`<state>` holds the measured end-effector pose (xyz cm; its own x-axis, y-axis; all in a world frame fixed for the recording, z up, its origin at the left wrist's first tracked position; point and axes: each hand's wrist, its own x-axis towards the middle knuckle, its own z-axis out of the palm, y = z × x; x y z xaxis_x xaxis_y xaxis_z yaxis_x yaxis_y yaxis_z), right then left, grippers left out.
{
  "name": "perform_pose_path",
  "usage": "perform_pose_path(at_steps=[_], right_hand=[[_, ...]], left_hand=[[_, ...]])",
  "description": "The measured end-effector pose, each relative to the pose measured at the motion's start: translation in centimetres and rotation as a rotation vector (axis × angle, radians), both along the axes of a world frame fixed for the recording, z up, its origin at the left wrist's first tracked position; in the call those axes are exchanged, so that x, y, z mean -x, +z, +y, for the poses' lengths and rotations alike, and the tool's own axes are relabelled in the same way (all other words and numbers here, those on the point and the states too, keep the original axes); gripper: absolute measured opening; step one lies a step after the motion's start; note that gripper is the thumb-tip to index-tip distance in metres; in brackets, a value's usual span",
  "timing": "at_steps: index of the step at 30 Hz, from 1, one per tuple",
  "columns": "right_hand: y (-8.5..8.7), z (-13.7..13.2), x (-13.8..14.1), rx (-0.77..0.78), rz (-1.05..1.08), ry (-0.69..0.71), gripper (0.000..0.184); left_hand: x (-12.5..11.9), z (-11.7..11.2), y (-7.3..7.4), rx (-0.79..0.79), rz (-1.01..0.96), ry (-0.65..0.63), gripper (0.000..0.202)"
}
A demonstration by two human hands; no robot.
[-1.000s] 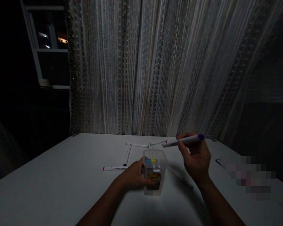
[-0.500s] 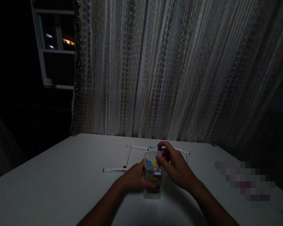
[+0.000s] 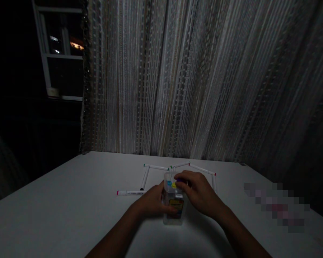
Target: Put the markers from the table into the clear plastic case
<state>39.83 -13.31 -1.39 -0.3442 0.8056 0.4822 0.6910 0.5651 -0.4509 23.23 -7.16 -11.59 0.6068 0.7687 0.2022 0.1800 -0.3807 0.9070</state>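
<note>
Dim room, white table [image 3: 70, 215] in front of a pale striped curtain [image 3: 177, 79], dark window [image 3: 59, 53] far left. Clear marker box [image 3: 173, 206] stands upright near the middle of the table, near you. Your left hand [image 3: 154, 201] wraps its left side, fingers curled shut around the wall. Your right hand [image 3: 197, 193] sits over the box's open top, fingertips pinched on a purple-capped marker [image 3: 179, 180] that stands cap-up just beside the blue cap [image 3: 169, 183] and yellow cap [image 3: 174, 185] already inside.

To do this well, by my read: keep the left grip firm so the box can't tip, keep the marker vertical, guide it into the free slot beside the yellow one, and let go only once it seats at the same height as the others.

Loose markers lie flat on the far side: a pink-tipped marker [image 3: 130, 192] left of the box, a dark-tipped one [image 3: 145, 177] behind it, a green-tipped one [image 3: 156, 167] farther back, and a red-tipped one [image 3: 201, 169] far right.

Hard to make out: the purple marker's body is hidden by your fingers, so you can't tell how deep it sits. Box label is unreadable. Blurred patch on the right of the table hides whatever lies there. Low light kills most detail.
</note>
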Motion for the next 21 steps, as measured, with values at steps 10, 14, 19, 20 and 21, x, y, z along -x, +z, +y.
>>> perform_pose_path(at_steps=[10,14,19,20,21], right_hand=[[0.1,-0.3,0.7,0.022,-0.176,-0.073,0.019],[0.3,-0.4,0.7,-0.02,-0.194,-0.028,0.023],[0.8,-0.7,0.6,0.011,-0.193,0.105,0.024],[0.8,-0.7,0.7,0.015,-0.206,0.118,0.023],[0.9,-0.7,0.7,0.011,-0.219,0.115,0.022]], left_hand=[[0.0,0.4,-0.3,-0.016,-0.058,-0.048,0.079],[0.0,0.7,-0.7,-0.02,-0.051,-0.04,0.078],[0.0,0.6,-0.5,-0.047,-0.033,-0.054,0.079],[0.0,0.6,-0.4,-0.063,-0.022,-0.042,0.078],[0.1,0.5,-0.3,-0.072,-0.012,-0.029,0.079]])
